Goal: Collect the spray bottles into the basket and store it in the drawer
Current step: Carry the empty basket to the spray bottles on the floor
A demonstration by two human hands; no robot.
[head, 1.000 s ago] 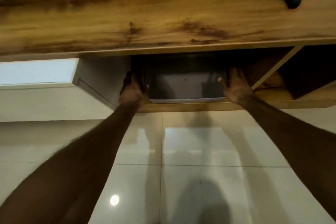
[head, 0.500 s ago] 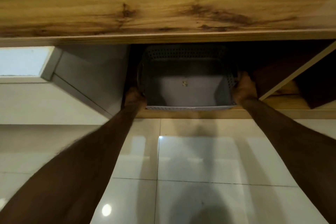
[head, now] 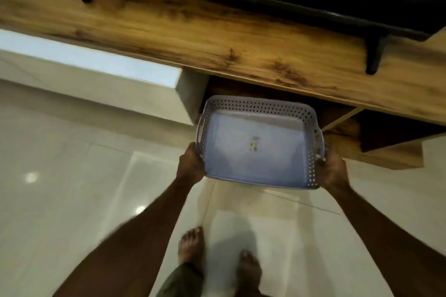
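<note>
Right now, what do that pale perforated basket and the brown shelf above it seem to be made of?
The pale blue-grey perforated basket looks like moulded plastic: even punched holes, smooth matte floor. The brown streaked shelf top looks like wood or wood-grain laminate, with a slight sheen; I cannot tell which.

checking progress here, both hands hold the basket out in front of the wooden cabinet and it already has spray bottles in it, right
Not quite. Both hands, left hand and right hand, do hold the basket in front of the wooden cabinet, but the head view shows no spray bottles in it, only a small sticker on its floor.

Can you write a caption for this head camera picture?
Both hands hold an empty perforated blue plastic basket before the wooden cabinet.
</note>
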